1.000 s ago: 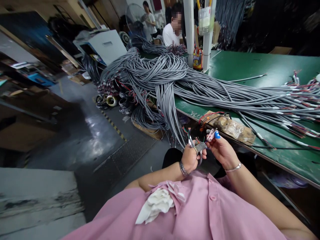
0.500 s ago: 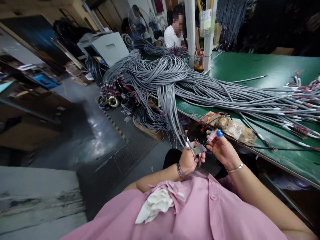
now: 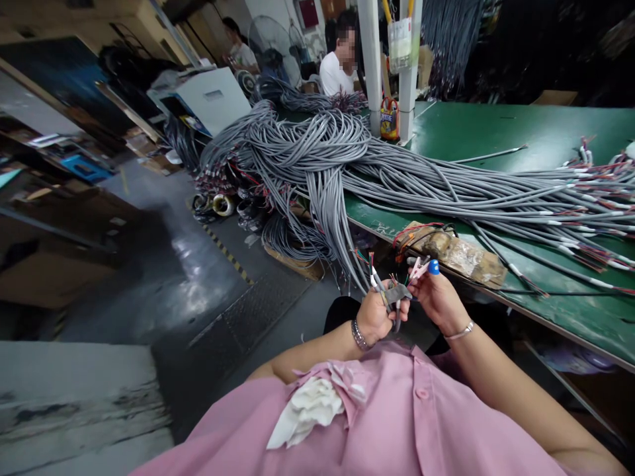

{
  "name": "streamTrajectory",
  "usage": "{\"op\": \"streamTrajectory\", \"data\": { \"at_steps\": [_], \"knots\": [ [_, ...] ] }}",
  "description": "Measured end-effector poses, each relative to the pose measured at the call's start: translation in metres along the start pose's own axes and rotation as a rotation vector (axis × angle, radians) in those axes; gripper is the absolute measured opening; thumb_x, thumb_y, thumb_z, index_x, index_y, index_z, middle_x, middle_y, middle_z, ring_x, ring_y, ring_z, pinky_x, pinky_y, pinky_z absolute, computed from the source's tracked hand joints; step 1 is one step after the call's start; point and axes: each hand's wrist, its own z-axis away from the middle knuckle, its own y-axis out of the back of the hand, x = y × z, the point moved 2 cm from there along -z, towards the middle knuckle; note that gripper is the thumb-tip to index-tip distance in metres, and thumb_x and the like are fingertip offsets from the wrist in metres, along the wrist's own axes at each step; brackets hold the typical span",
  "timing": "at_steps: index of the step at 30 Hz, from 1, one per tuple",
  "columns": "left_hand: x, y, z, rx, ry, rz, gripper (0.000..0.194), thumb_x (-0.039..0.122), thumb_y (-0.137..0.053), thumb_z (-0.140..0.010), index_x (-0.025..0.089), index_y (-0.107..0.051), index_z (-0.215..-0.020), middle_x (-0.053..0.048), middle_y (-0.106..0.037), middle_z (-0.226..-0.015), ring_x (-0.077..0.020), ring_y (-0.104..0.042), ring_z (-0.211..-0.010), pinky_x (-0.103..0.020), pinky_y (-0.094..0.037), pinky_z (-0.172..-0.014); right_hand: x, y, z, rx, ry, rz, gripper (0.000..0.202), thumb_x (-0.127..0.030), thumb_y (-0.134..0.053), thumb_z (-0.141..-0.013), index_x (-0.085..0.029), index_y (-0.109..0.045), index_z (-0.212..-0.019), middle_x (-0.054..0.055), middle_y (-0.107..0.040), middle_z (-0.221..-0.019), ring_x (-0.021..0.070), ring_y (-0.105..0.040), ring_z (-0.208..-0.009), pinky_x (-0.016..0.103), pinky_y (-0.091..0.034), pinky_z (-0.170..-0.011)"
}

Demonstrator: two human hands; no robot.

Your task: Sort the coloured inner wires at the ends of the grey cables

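Note:
My left hand [image 3: 376, 318] is closed around grey cables [image 3: 374, 283] whose stripped ends fan out in thin coloured wires. A flat grey piece [image 3: 397, 293], perhaps tape or cloth, lies across the cables at my fingers. Just to the right, my right hand [image 3: 439, 301] pinches a small pink clip [image 3: 419, 268] between thumb and fingers, close to the wire ends. A blue cover [image 3: 434, 266] sits on one fingertip of that hand. Whether the clip's jaws touch a wire is too small to tell.
A large heap of grey cables [image 3: 317, 142] spreads over the green table [image 3: 496, 132] and hangs off its edge. A taped cardboard block [image 3: 456, 254] lies at the near edge. White posts [image 3: 370, 59] rise behind. A co-worker [image 3: 337, 69] sits beyond the heap.
The pink clip has turned in my right hand and its arms now show spread apart. Both hands stay close together. The view has shifted slightly, and another person shows more clearly at the back.

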Motion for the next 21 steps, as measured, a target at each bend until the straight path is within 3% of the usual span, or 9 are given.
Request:
{"op": "streamTrajectory", "data": {
  "at_steps": [3, 14, 21],
  "knots": [
    [-0.0014, 0.0004, -0.0022, 0.006, 0.000, -0.003, 0.026, 0.035, -0.070, -0.067, 0.015, -0.054, -0.073, 0.000, -0.058, -0.051, -0.0084, -0.050, -0.037, -0.018, -0.017, -0.035, 0.0008, -0.0018, -0.0037, -0.001, -0.086, -0.121, 0.034, -0.054, -0.070, -0.073, -0.021, -0.070, -0.082, 0.001, -0.067, -0.079, 0.0125, -0.058, -0.069, 0.025, -0.050, -0.064],
    [-0.0076, 0.0061, -0.0061, 0.052, 0.034, -0.032, 0.028, 0.038, -0.069, -0.068, 0.016, -0.053, -0.074, -0.001, -0.058, -0.052, -0.0088, -0.049, -0.038, -0.019, -0.019, -0.036, -0.0011, -0.0074, -0.0041, 0.027, -0.044, -0.200, 0.024, -0.045, -0.076, -0.072, -0.023, -0.069, -0.079, -0.001, -0.068, -0.075, 0.0122, -0.059, -0.069, 0.025, -0.050, -0.065],
    [-0.0062, 0.0057, -0.0061, 0.033, 0.014, -0.004, 0.027, 0.036, -0.069, -0.067, 0.016, -0.053, -0.075, -0.001, -0.058, -0.052, -0.0093, -0.050, -0.038, -0.018, -0.018, -0.035, -0.0024, -0.0093, 0.0001, -0.013, -0.124, -0.214, 0.031, -0.052, -0.071, -0.073, -0.022, -0.068, -0.080, 0.000, -0.068, -0.076, 0.0128, -0.059, -0.066, 0.026, -0.049, -0.064]
  ]
}}
